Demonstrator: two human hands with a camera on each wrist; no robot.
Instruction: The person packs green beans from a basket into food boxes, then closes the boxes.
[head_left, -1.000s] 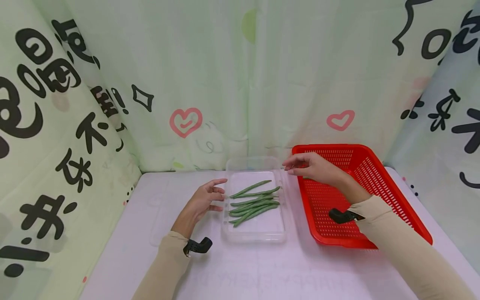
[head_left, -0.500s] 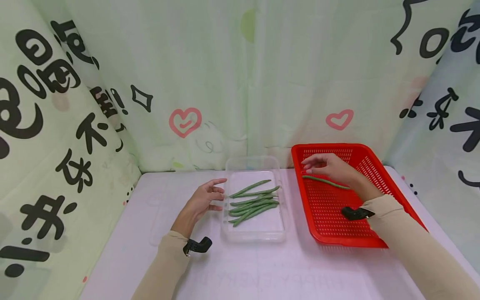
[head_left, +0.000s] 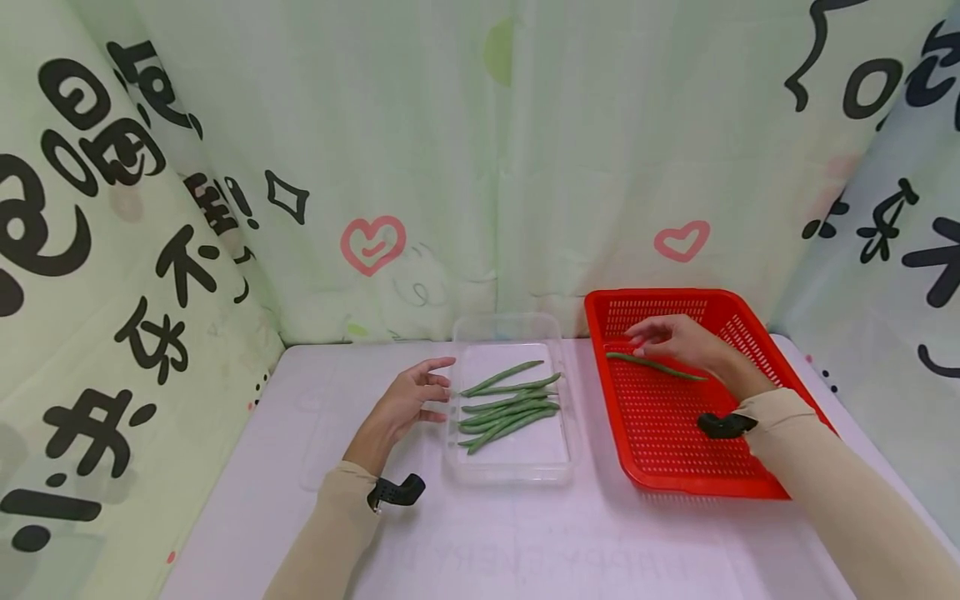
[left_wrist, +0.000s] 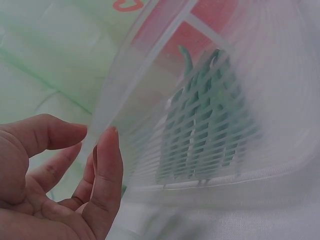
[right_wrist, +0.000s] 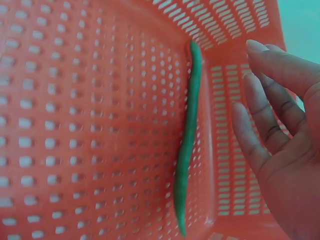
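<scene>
My left hand (head_left: 411, 392) is at the left rim of a clear plastic box (head_left: 551, 471), fingers loosely bent. In the left wrist view the fingertips (left_wrist: 111, 137) are at the box's edge; whether they touch it is unclear. Several green beans (head_left: 510, 408) lie side by side in the box. My right hand (head_left: 678, 342) reaches into the red basket (head_left: 660, 467), with its fingers loosely curved and holding nothing. A single green bean (right_wrist: 189, 130) lies on the basket floor, apart from the right fingers (right_wrist: 250, 132) in the right wrist view.
Both containers stand on a white-covered table (head_left: 517, 542), the basket to the right of the box. A pale green printed curtain (head_left: 450, 167) hangs behind the table and along both sides. A black wrist strap (head_left: 397, 490) is on the left arm.
My right hand has moved right and slightly down, from beside the box to inside the basket, uncovering the single bean there. The left hand and the beans in the box have not moved.
</scene>
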